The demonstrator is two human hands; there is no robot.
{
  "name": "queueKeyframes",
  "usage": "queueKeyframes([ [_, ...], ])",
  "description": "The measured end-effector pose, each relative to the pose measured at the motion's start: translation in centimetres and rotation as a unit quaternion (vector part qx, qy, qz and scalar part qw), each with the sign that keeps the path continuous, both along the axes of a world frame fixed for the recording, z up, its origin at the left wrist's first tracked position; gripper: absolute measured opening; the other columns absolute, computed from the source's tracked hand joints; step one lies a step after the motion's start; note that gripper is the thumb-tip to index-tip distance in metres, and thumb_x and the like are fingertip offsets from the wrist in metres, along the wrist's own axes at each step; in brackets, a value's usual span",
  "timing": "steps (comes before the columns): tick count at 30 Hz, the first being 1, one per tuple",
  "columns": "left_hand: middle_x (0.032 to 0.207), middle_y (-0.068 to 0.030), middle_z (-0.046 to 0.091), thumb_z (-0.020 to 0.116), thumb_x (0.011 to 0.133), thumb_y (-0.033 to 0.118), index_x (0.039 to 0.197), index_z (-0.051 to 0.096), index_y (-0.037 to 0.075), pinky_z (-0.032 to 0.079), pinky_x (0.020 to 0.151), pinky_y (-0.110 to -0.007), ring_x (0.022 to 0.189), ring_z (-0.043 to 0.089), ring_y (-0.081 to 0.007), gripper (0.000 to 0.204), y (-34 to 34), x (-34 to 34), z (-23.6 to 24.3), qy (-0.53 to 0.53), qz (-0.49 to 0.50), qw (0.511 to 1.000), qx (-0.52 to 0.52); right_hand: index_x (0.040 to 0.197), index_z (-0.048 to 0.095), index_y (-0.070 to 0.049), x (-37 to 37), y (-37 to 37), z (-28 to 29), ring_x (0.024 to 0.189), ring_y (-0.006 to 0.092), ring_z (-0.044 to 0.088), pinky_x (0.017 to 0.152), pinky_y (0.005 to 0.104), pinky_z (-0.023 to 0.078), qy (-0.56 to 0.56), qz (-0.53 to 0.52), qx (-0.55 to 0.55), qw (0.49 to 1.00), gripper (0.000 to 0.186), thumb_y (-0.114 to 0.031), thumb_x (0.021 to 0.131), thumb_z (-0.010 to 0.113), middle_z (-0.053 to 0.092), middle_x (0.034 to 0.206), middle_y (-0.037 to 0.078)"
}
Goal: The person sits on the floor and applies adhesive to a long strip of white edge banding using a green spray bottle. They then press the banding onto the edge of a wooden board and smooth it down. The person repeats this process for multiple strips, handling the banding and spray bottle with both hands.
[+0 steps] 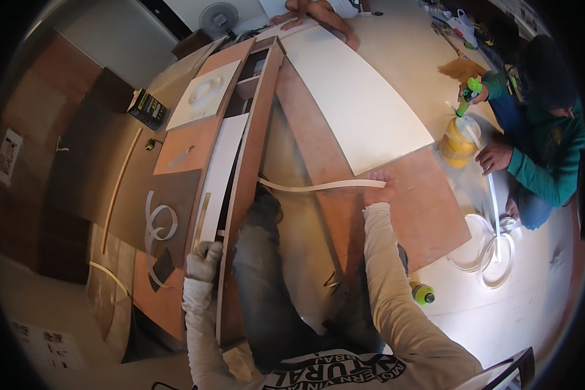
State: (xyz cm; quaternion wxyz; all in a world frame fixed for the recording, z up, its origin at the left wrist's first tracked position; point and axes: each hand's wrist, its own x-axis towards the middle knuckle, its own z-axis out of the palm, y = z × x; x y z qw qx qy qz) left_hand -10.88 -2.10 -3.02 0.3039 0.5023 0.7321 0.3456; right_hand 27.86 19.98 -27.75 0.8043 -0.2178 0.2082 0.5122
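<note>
My right hand, bare below a light sleeve, is closed on one end of a thin pale edging strip. The strip bows left toward the long wooden cabinet frame. My left hand, in a grey glove, is closed in a fist at the frame's near end; what it holds, if anything, is hidden. Just beyond that fist, a narrow tan strip lies along a white panel in the frame. A coil of pale edging rests on the boards to the left.
A large white panel lies on brown boards ahead. At right, a co-worker holds a green-topped tool over a yellow tub, near coiled strips. A green bottle lies by my right leg; a dark can stands left.
</note>
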Motion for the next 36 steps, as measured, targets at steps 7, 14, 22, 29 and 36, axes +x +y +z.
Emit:
queueKeyframes([
  [7, 0.061, -0.0129, 0.058, 0.069, 0.069, 0.067, 0.068, 0.060, 0.002, 0.047, 0.058, -0.038, 0.060, 0.059, -0.0271, 0.066, -5.5, 6.8, 0.8, 0.262, -0.116, 0.957, -0.049, 0.114, 0.051, -0.007, -0.5, -1.0, 1.5, 0.118, 0.0314, 0.048, 0.107, 0.0507, 0.034, -0.072, 0.040, 0.019, 0.996, 0.056, -0.056, 0.099, 0.030, 0.054, 0.125, 0.015],
  [14, 0.057, -0.0147, 0.054, 0.063, 0.080, 0.059, 0.062, 0.057, 0.001, 0.043, 0.055, -0.040, 0.053, 0.054, -0.0311, 0.061, -6.7, 6.4, -0.3, 0.306, -0.188, 0.932, 0.049, 0.124, 0.046, -0.004, -2.2, -1.2, 2.6, 0.129, 0.0355, 0.041, 0.110, 0.0544, 0.029, -0.038, 0.077, 0.029, 0.996, 0.061, -0.057, 0.099, 0.028, 0.047, 0.137, 0.019],
  [22, 0.059, -0.0093, 0.061, 0.064, 0.087, 0.044, 0.062, 0.061, 0.004, 0.046, 0.051, -0.035, 0.054, 0.060, -0.0232, 0.047, -6.9, 6.1, 6.6, 0.060, -0.320, 0.945, -0.044, 0.142, 0.029, -0.003, 0.9, -2.2, 2.4, 0.136, 0.0389, 0.033, 0.114, 0.0529, 0.025, -0.040, 0.066, 0.067, 0.995, 0.067, -0.055, 0.099, 0.028, 0.031, 0.149, 0.022],
  [29, 0.089, -0.0152, 0.068, 0.065, 0.090, 0.037, 0.096, 0.067, 0.001, 0.054, 0.071, -0.033, 0.078, 0.067, -0.0230, 0.037, 8.5, 6.9, 1.4, -0.031, -0.307, 0.948, 0.078, 0.144, 0.024, -0.004, 2.0, -2.7, 4.2, 0.140, 0.0379, 0.027, 0.115, 0.0536, 0.021, -0.005, 0.031, 0.038, 0.999, 0.065, -0.051, 0.100, 0.025, 0.025, 0.152, 0.022],
  [36, 0.103, -0.0086, 0.067, 0.059, 0.090, 0.048, 0.117, 0.062, 0.007, 0.051, 0.078, -0.034, 0.089, 0.064, -0.0195, 0.049, 19.7, 19.5, -6.1, 0.238, -0.641, 0.677, -0.273, 0.141, 0.025, 0.002, 2.2, -6.1, 12.8, 0.137, 0.0386, 0.031, 0.115, 0.0511, 0.024, -0.044, -0.011, 0.151, 0.987, 0.066, -0.049, 0.100, 0.035, 0.028, 0.149, 0.025],
])
